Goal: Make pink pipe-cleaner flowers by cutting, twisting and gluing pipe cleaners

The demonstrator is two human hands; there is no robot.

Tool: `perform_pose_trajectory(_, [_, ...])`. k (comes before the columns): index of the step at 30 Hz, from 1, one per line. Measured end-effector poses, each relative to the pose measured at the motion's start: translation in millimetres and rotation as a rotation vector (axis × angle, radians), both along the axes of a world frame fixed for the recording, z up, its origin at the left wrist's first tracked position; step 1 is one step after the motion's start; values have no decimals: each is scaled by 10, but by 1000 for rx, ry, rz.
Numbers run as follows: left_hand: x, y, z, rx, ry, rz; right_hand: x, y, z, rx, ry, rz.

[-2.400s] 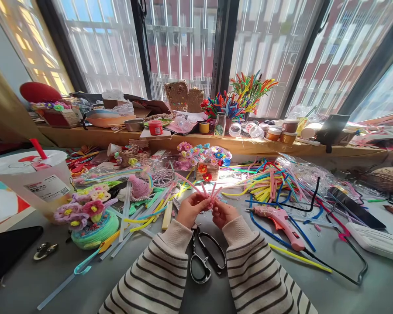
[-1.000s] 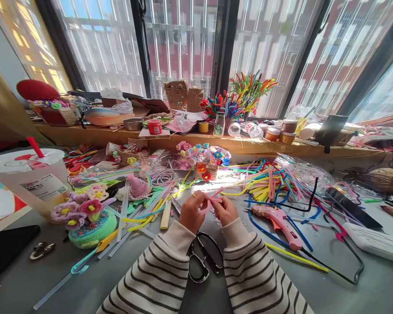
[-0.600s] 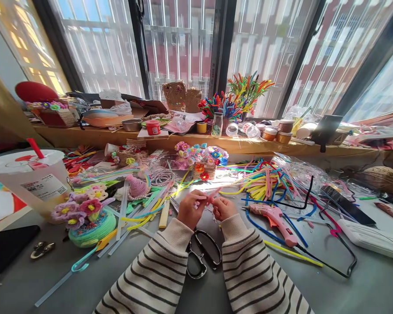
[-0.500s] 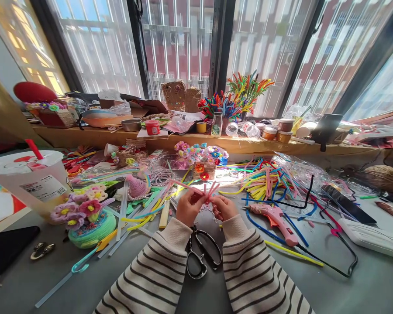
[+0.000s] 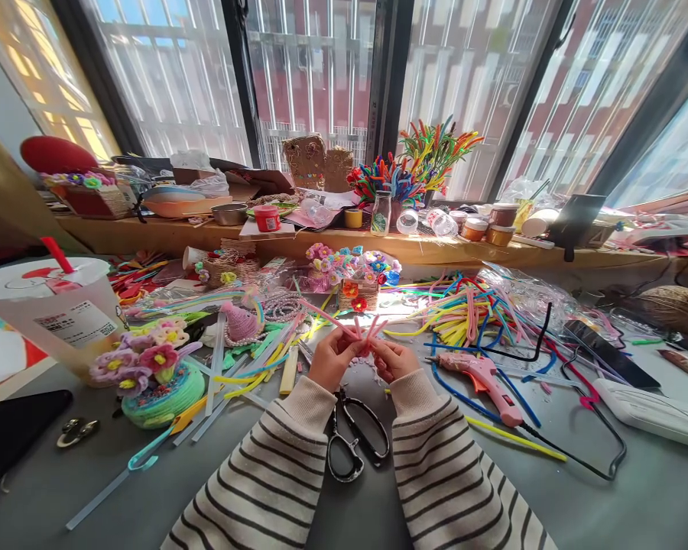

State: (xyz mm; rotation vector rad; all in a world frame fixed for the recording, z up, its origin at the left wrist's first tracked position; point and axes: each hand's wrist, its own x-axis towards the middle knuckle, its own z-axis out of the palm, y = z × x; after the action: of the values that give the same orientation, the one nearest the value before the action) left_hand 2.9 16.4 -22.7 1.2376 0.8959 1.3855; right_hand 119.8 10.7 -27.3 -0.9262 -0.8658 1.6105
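Note:
Pink pipe cleaners (image 5: 368, 328) fan upward between my two hands, and one long strand points to the upper left. My left hand (image 5: 331, 359) is closed, pinching them from the left. From the right, my right hand (image 5: 394, 359) pinches the same pink bundle, its fingers closed. Where the strands meet is partly hidden by my fingers. Black-handled scissors (image 5: 347, 451) lie on the table below, between my striped sleeves, with their blades hidden beneath my left hand and cuff.
A pink glue gun (image 5: 481, 378) with a black cord lies to the right, beside a heap of coloured pipe cleaners (image 5: 464, 313). On the left are glue sticks (image 5: 215, 374), a green pot of crocheted flowers (image 5: 166, 397) and a drink cup (image 5: 63, 305). A flower box (image 5: 358, 294) stands ahead.
Both hands stay pinched on the pink pipe cleaners and have barely shifted. The strands stand slightly more spread above my fingers. The view has tilted a little.

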Motion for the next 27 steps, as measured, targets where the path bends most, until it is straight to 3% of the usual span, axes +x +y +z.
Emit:
perform_pose_trajectory(6, [-4, -31, 53, -117, -17, -47, -12, 23, -38, -63, 105, 16])
perform_pose_trajectory(10, [-43, -24, 59, -203, 4, -90, -17, 49, -80, 3, 0, -21])
perform_pose_trajectory(13, [-65, -6, 46, -244, -36, -45, -28, 47, -110, 164, -174, -165])
perform_pose_trajectory(17, [-66, -5, 56, -298, -180, 57, -44, -17, -104, 576, -752, -488])
perform_pose_trajectory(21, [-52, -34, 92, -308, -238, 47, -60, -94, -59, 926, -1160, -521])
perform_pose_trajectory(27, [-38, -47, 83, -321, -246, 82, -82, -107, -63, 1077, -1370, -597])
